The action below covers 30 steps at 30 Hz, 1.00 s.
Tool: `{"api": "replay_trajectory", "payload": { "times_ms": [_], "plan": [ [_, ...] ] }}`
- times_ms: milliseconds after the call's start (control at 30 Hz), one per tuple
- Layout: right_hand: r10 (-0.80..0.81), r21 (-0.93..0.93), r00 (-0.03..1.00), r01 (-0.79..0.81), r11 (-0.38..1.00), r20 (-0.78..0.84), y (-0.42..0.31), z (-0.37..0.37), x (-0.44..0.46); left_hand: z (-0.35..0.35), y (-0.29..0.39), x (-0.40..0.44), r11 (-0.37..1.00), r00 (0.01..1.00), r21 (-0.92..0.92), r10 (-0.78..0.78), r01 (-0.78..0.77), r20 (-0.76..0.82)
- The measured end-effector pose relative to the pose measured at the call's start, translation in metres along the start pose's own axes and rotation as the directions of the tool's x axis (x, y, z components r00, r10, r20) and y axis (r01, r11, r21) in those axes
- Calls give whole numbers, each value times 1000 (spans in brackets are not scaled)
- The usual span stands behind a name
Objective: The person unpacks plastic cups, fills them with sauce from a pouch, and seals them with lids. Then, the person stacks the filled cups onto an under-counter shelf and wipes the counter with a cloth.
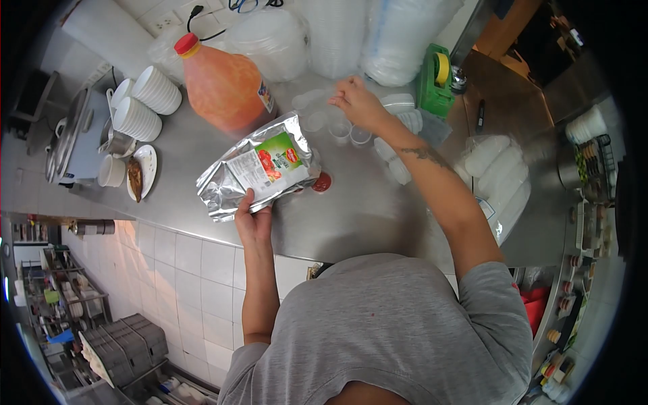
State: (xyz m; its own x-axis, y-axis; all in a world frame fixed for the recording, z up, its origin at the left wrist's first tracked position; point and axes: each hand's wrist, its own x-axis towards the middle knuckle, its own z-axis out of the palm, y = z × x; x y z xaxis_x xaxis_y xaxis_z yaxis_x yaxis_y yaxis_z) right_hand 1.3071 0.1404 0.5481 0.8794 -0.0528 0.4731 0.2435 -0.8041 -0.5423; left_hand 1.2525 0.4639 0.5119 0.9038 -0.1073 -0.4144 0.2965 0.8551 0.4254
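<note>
My left hand grips the lower edge of a silver foil pouch with a green and red label, tilted over the steel counter. Beside the pouch's right end a small cup of red sauce sits on the counter. My right hand hangs above several small clear cups, its fingers bent together; whatever may be between them is too small to make out. Clear round lids lie just left of that hand.
A large orange jug with a red cap stands behind the pouch. White cup stacks and a plate are at left. A green tape dispenser and bagged white containers are at right. The counter's front edge runs near me.
</note>
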Motion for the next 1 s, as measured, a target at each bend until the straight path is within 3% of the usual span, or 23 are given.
{"api": "replay_trajectory", "payload": {
  "times_ms": [33,67,133,233,333,433,533,633,800,933,1000],
  "plan": [
    [-13,84,998,17,996,-54,-1,-1,-1,1,0,-1,1000,1000,0,1,-1,1],
    [133,164,989,-141,976,57,-1,-5,-4,2,0,-2,1000,1000,-1,2,-2,2],
    [379,258,875,-457,851,302,-36,-30,-13,2,0,-2,1000,1000,0,1,-1,-3],
    [327,273,944,-328,904,54,-47,-19,-47,-5,2,3,1000,1000,4,-8,8,-8],
    [342,339,928,-278,899,-148,-52,-4,-83,-7,3,5,1000,1000,20,1,0,-1],
    [475,499,880,-402,768,-22,-60,-7,-112,-2,4,3,998,1000,60,19,-18,-11],
    [512,741,802,-540,400,308,-69,-20,-128,2,4,2,997,1000,74,7,-5,-18],
    [557,736,782,-547,399,280,-74,-23,-137,6,5,2,997,999,72,-8,11,-39],
    [515,591,853,-460,662,87,-68,-9,-152,7,3,-1,999,1000,52,3,-1,-28],
    [405,311,905,-351,883,-128,-72,12,-172,4,4,0,1000,999,19,-19,19,-28],
    [327,16,938,-328,945,-117,-79,14,-176,5,5,-2,1000,1000,15,-15,16,-20]
  ]
}}
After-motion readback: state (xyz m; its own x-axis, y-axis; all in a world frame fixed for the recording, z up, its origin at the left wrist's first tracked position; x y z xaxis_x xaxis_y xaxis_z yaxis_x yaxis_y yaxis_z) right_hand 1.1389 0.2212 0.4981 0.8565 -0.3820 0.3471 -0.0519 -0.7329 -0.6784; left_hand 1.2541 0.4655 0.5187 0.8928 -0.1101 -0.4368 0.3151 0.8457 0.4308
